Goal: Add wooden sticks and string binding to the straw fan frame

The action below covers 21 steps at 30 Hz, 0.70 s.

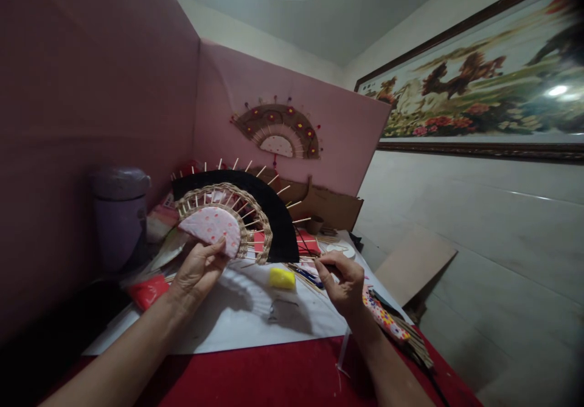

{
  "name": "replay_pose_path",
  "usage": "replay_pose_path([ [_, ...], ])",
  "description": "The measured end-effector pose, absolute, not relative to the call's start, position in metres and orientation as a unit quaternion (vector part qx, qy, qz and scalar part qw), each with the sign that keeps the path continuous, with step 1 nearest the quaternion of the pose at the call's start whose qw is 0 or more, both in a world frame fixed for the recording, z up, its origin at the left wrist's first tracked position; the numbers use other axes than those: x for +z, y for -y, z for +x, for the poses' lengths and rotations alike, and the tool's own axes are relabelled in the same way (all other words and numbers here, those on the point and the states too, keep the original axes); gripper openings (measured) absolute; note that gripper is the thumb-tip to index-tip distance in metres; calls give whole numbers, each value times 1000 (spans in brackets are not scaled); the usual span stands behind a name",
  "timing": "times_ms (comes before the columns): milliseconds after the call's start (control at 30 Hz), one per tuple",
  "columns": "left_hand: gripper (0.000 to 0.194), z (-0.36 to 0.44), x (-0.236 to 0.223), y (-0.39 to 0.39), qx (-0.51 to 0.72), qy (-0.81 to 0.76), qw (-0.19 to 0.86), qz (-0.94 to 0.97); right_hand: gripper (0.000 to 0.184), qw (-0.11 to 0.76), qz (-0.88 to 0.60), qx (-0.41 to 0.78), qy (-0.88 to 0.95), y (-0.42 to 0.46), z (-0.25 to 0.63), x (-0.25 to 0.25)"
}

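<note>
A half-round handmade fan is held up over the table, its pale sticks poking out past a black outer band. Braided straw-coloured cord arches inside the band, around a white padded centre with pink spots. My left hand grips this centre, thumb in front and fingers behind. At the fan's lower right corner, my right hand is closed in a pinch. Thin dark thread runs from the black band's edge down to those fingertips. Whether a stick tip is also between them is hard to make out.
A yellow block lies on white sheeting over a red cloth. Left stands a purple bin near a red packet. Flowered fabric lies right. Another decorated fan hangs on the pink board behind.
</note>
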<state>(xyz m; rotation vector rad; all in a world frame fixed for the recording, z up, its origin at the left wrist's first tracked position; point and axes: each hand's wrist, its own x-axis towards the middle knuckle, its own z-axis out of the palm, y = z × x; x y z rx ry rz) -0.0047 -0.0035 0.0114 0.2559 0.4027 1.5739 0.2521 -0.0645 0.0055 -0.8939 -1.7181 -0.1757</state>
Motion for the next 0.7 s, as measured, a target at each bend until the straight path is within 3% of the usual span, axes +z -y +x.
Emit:
replay_pose_path([
  [233,30,-2,9,6,697,-181,680,140,6,526,-358,-131,761,68,242,2],
  [700,26,-1,7,5,693,-191,682,134,6,542,-368,-46,754,65,236,-5],
])
